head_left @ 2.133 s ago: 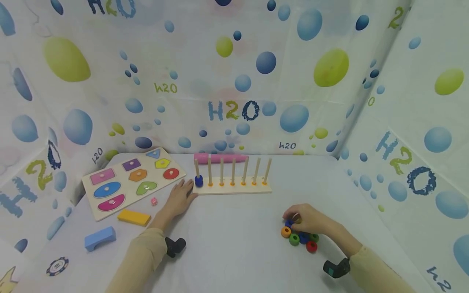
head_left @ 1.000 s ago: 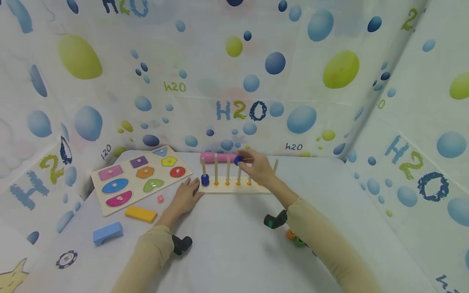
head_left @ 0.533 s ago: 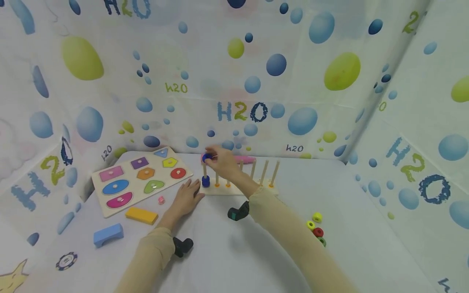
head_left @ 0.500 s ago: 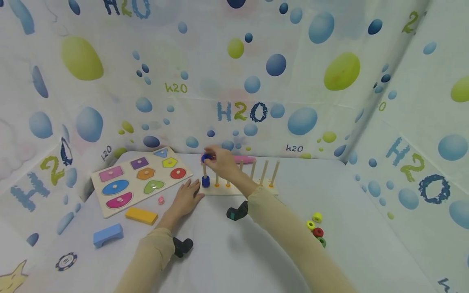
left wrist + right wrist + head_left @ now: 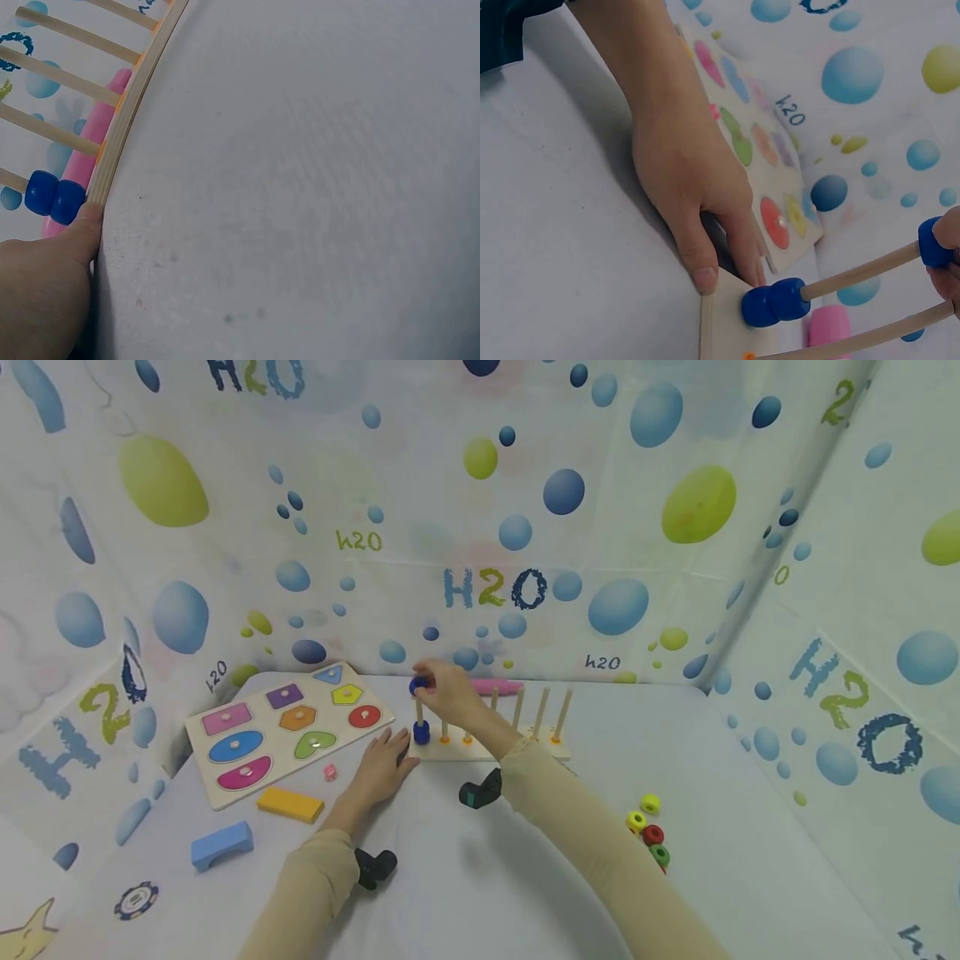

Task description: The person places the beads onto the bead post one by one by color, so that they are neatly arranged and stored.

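Note:
A wooden peg board with a row of upright pegs stands at the middle back of the table. On its leftmost peg sit two blue beads, stacked at the bottom. My right hand pinches another blue bead at the top of that same peg, thumb and fingers on either side of it. My left hand rests at the board's left end with fingers extended. In the left wrist view its thumb touches the front edge of the base.
Loose beads, yellow, red and green, lie to the right, partly behind the right sleeve. At left are a shape puzzle, a yellow block, a blue block and a pink die. A pink stick lies behind the pegs.
My right hand has taken a blue bead from the pile at right and carried it left to the first peg's top. My left hand keeps its place at the board's end.

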A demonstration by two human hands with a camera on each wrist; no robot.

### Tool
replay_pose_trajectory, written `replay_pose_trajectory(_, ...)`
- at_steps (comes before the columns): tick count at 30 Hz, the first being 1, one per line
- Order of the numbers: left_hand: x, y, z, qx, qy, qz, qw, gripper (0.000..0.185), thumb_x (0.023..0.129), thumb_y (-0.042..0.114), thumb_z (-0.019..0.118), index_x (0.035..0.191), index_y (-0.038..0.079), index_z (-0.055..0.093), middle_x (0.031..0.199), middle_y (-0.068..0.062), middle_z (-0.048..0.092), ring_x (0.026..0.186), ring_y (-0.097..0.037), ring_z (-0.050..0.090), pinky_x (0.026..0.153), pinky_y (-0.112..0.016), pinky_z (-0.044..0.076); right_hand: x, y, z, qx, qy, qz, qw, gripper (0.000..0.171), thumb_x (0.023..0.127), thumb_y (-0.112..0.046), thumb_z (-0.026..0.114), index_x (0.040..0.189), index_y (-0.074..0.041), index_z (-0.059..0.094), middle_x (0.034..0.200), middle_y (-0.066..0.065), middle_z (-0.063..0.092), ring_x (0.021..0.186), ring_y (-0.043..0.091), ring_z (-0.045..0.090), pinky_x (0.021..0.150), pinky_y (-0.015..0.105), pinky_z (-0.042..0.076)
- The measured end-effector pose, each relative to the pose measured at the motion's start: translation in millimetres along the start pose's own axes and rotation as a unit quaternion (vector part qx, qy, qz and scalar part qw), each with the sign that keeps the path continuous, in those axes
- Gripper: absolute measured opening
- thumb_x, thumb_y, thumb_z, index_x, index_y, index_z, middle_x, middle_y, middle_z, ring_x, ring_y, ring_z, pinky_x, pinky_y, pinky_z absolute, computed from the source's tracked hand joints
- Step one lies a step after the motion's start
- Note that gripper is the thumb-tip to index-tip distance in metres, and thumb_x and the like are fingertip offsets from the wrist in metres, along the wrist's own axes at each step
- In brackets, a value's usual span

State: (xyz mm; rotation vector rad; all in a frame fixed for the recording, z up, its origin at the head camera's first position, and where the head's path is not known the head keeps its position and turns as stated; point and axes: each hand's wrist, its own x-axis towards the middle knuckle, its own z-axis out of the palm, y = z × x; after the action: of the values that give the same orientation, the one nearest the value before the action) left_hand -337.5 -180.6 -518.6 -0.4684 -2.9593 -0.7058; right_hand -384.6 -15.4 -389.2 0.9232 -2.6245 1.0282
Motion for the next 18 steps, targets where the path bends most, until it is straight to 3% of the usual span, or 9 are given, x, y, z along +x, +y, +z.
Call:
replay_pose_trajectory(5, 1.9, 2.1, 0.2, 0.004, 0.0, 0.003, 1.0, 0.058, 0.097, 0.032, 0.053, 0.14, -0.004, 0.04, 0.146, -0.02, 0.036, 0.138, -0.042, 0.019, 0.113, -0.056, 0.012, -3, 2, -5, 0.008, 0.005, -0.002, 1.0, 0.037, 0.088, -0.007, 0.065, 0.123, 0.001, 0.056, 0.114, 0.012, 0.065, 0.101, 0.018, 0.063, 0.087, 0.016, 0.049)
replay_pose_trajectory(10, 2.8, 3.4, 0.5, 0.003, 0.002, 0.008, 1.0, 0.058, 0.097, 0.032, 0.053, 0.14, -0.005, 0.04, 0.146, -0.021, 0.036, 0.138, -0.043, 0.018, 0.113, -0.056, 0.011, -18, 8, -22, 0.09, 0.007, 0.006, 0.996, 0.034, 0.089, -0.005, 0.063, 0.122, 0.001, 0.057, 0.113, 0.013, 0.065, 0.102, 0.019, 0.062, 0.087, 0.018, 0.05)
replay_pose_trajectory(15, 3.8, -0.6, 1.8, 0.004, 0.001, 0.004, 1.0, 0.059, 0.097, 0.032, 0.052, 0.141, -0.004, 0.039, 0.147, -0.02, 0.035, 0.139, -0.042, 0.017, 0.114, -0.055, 0.01, -52, 22, -53, 0.123, -0.026, 0.014, 0.992, 0.024, 0.091, -0.009, 0.062, 0.114, -0.001, 0.062, 0.108, 0.006, 0.066, 0.1, 0.014, 0.062, 0.086, 0.02, 0.051)
replay_pose_trajectory(18, 4.1, -1.5, 2.4, 0.004, -0.003, 0.004, 1.0, 0.058, 0.098, 0.032, 0.051, 0.141, -0.004, 0.038, 0.147, -0.02, 0.034, 0.139, -0.042, 0.016, 0.114, -0.055, 0.01, -84, 25, -76, 0.14, -0.037, 0.027, 0.989, 0.019, 0.091, -0.005, 0.062, 0.109, 0.002, 0.063, 0.105, 0.01, 0.067, 0.099, 0.018, 0.063, 0.086, 0.026, 0.053)
